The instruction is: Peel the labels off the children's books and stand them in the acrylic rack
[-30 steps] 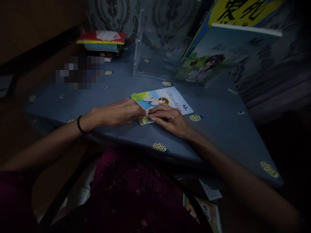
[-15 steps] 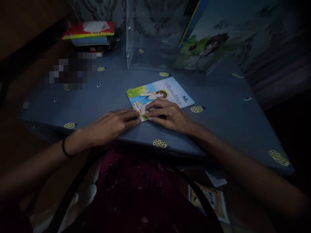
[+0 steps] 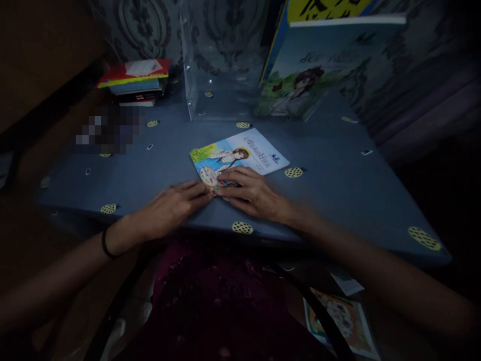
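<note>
A thin picture book (image 3: pixel 259 150) lies flat and askew on the cloth-covered table. Its cover shows a figure with braids, a palette and yellow flowers. At the book's near corner, my left hand (image 3: pixel 175 206) has its fingers pressed together on the edge; a dark band circles that wrist. My right hand (image 3: pixel 253 193) reaches over the lower part of the cover, fingers bent, with its fingertips closed at the same corner, close to the left fingertips. The hands hide part of the book's near edge, and the thumbs' exact grip is hard to see in the dim light.
Behind the book stands a clear plastic holder (image 3: pixel 189 75) with larger books (image 3: pixel 296 85) upright at its right. A stack of books (image 3: pixel 137 85) sits at the back left, near a blurred-out patch. The blue tablecloth (image 3: pixel 338 200) has pineapple prints. Below the table lies a colourful packet (image 3: pixel 345 323).
The view has tilted up, showing more of the upright books at the back. Both hands remain at the book's near corner, having shifted only slightly; more of the palette picture shows.
</note>
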Motion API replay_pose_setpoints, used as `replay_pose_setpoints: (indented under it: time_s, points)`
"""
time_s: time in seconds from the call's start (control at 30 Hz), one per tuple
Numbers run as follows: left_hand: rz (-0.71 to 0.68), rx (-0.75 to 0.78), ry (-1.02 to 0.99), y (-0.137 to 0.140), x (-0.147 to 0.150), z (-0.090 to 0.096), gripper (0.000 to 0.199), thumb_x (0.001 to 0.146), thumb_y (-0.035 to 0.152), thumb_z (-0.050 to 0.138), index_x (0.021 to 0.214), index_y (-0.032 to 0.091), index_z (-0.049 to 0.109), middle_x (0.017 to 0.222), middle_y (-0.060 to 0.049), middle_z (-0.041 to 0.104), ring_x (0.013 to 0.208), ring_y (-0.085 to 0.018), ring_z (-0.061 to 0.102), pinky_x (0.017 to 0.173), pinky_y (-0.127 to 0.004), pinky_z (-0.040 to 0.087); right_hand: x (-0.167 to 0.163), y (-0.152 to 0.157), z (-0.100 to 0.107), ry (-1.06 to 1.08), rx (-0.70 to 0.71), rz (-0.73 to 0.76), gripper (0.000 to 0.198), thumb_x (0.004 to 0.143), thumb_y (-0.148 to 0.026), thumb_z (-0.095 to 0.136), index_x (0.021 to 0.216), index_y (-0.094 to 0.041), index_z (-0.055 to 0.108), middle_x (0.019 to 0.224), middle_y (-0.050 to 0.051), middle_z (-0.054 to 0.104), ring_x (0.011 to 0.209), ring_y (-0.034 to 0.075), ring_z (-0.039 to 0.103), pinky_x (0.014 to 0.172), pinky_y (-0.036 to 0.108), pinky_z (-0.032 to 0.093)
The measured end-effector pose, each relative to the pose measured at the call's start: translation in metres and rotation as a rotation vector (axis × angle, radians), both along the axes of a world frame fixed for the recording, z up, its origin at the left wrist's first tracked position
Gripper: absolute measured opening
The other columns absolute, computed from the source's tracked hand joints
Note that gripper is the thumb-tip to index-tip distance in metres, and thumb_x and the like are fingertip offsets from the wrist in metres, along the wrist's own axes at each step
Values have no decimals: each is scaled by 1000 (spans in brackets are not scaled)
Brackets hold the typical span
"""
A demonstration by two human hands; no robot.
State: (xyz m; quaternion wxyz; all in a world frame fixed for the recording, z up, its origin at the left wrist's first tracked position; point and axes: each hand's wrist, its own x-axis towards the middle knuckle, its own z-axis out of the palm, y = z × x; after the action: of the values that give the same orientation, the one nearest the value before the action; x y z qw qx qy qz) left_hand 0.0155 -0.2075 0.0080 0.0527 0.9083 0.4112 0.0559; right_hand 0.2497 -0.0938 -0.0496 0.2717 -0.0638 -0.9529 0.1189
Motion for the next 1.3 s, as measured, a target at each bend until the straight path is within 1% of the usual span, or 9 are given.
replay_pose_setpoints:
  time_s: [0.13, 0.3, 0.43, 0.7, 0.8, 0.93, 1.1, 1.2, 1.3]
  points:
    - [-5, 21, 81, -3, 8, 5, 43, 92, 5, 50, 134, 8, 57, 126, -19, 66, 121, -29, 62, 102, -46, 56, -1, 0, 0, 7, 43, -14, 27, 102, -26, 50, 114, -23, 74, 124, 11, 67, 116, 25, 59, 97, 47, 53]
    - [31, -11, 34, -2, 1, 5, 51, 93, 5, 49, 142, 17, 54, 135, -15, 64, 124, -28, 62, 96, -46, 60, 8, -8, 6, -71, 69, -74, 29, 102, -23, 51, 124, -23, 70, 129, 9, 69, 124, 24, 58, 102, 46, 50]
    - [21, 35, 51, 0, -2, 2, 55, 91, 2, 48, 143, 18, 55, 138, -16, 64, 126, -29, 62, 96, -46, 61, 34, -8, 10, -104, 30, -219, 31, 102, -25, 53, 128, -23, 69, 130, 8, 71, 125, 24, 60, 105, 47, 49]
    - [-44, 48, 86, -2, -3, 12, 64, 90, 1, 47, 151, 20, 45, 141, -15, 62, 127, -28, 62, 94, -42, 62, 98, 8, 3, -85, 73, -553, 31, 101, -24, 52, 120, -14, 73, 126, 15, 73, 114, 32, 67, 93, 54, 56]
    - [-46, 73, 98, 2, 2, 14, 58, 90, 2, 46, 145, 20, 53, 135, -14, 66, 122, -27, 65, 93, -42, 62, 103, 10, 3, -73, 44, -555, 29, 100, -23, 54, 118, -16, 74, 125, 14, 73, 114, 31, 68, 94, 55, 56]
    - [-32, 41, 123, 17, 15, 15, 46, 91, 4, 44, 129, 21, 64, 116, -11, 72, 102, -23, 70, 88, -40, 62, 100, 12, 5, 6, 17, -534, 26, 98, -23, 56, 114, -18, 76, 119, 13, 76, 115, 31, 68, 96, 58, 55]
    - [-96, 28, 221, 43, 30, 19, 50, 95, 8, 45, 144, 20, 49, 110, -10, 68, 102, -24, 66, 91, -42, 58, 100, 16, 0, 68, 16, -498, 24, 98, -22, 55, 110, -17, 76, 117, 13, 76, 114, 28, 70, 105, 57, 53]
    - [-153, 0, 259, 56, 37, 23, 47, 98, 11, 44, 145, 19, 48, 104, -9, 66, 92, -22, 64, 84, -39, 58, 101, 16, -2, 90, -6, -500, 24, 98, -23, 56, 110, -16, 76, 117, 14, 76, 114, 28, 71, 105, 56, 54]
    - [-196, 10, 259, 70, 43, 22, 45, 100, 10, 40, 143, 17, 49, 105, -11, 65, 93, -22, 62, 80, -37, 57, 101, 15, -2, 97, -49, -507, 24, 98, -23, 56, 110, -18, 76, 118, 13, 76, 115, 28, 70, 104, 54, 55]
